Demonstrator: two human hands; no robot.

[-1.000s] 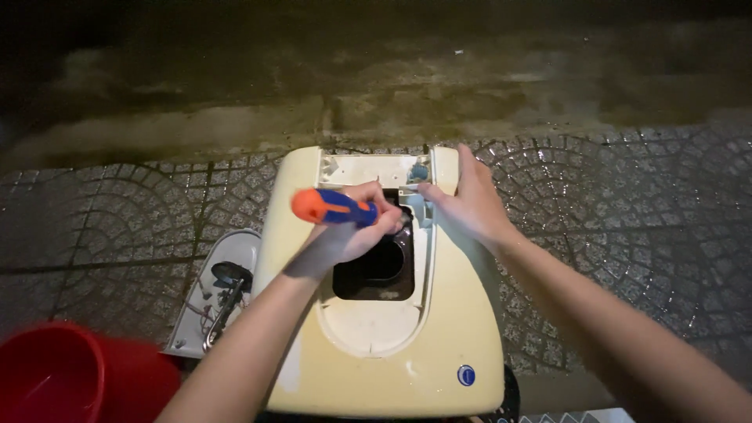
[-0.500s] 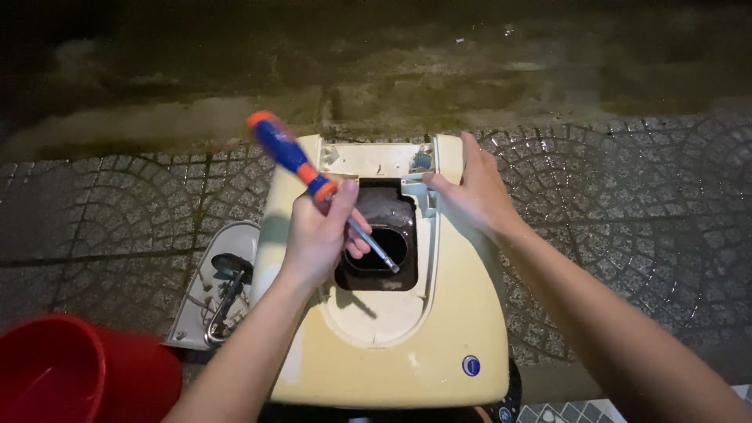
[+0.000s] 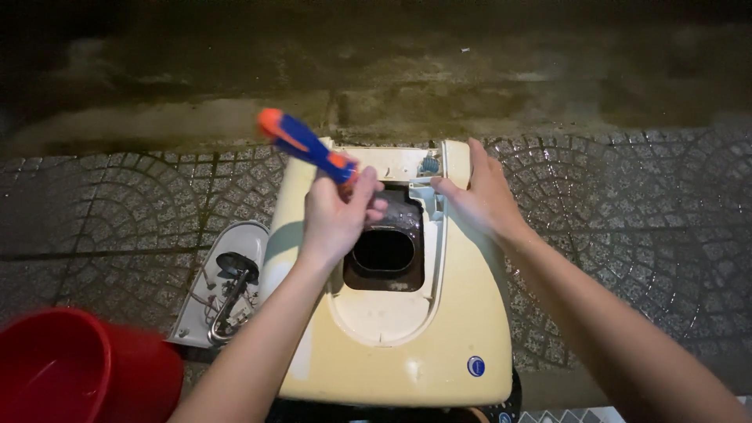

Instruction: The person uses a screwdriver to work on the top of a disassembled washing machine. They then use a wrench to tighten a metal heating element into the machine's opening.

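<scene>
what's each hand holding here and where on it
Left hand holds the blue-and-orange screwdriver low on its handle. Right hand only presses the cream appliance housing at its top edge.

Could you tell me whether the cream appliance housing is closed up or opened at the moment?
Opened. The cream housing shows a dark uncovered hole in its middle, and a detached white panel with wiring lies beside it on the paving.

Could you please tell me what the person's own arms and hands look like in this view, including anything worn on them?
Both forearms enter from the bottom edge and are bare for their whole visible length: no sleeves show. The left hand and the right hand are bare too, with no gloves. No watch, bracelet or ring can be seen, and no markings show on the arms in this dim, yellowish light.
</scene>
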